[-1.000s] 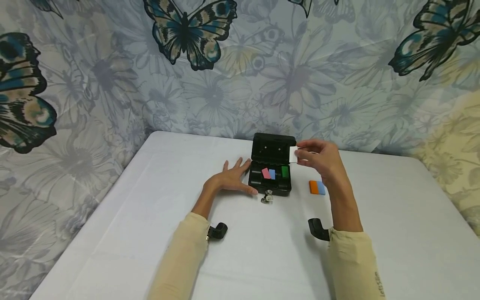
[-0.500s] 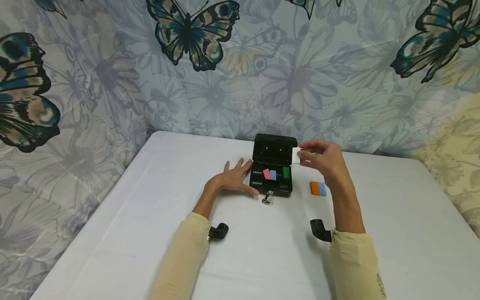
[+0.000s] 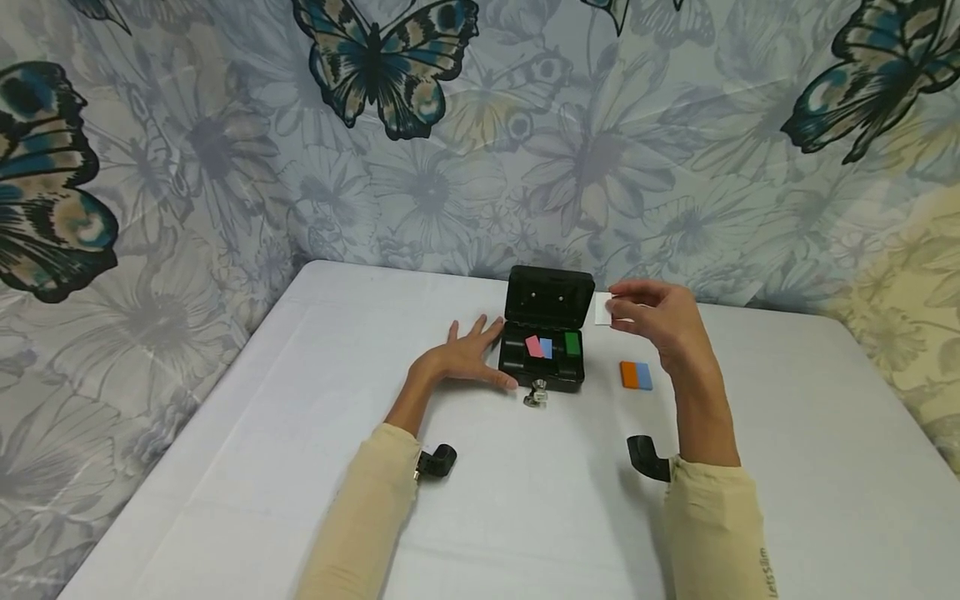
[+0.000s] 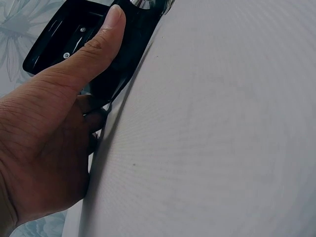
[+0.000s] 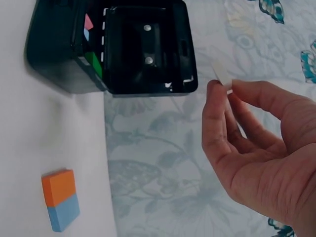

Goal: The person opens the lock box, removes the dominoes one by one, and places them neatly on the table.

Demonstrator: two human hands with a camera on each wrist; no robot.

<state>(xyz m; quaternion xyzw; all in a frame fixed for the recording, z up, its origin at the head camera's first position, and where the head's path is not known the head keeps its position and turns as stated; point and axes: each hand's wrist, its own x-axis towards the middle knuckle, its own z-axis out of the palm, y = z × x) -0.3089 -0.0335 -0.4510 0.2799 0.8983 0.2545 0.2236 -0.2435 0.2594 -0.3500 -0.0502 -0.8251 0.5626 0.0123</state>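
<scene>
A black box, its lid raised, stands near the far edge of the table. Inside lie a pink piece, a light blue piece and a green piece. My left hand is spread against the box's left side. In the left wrist view its straight thumb lies along the front, while the other fingertips are partly hidden. Right of the lid, my right hand pinches a thin white rectangular piece between thumb and fingertips, held up in the air.
An orange block lies against a light blue block on the table, right of the box. Silver metal hardware sits at the box's front. Behind the white-covered table hangs a butterfly-print cloth.
My right hand has shifted a little to the right with the white piece, which stands clear of the lid's edge in the head view. The left hand stays against the box.
</scene>
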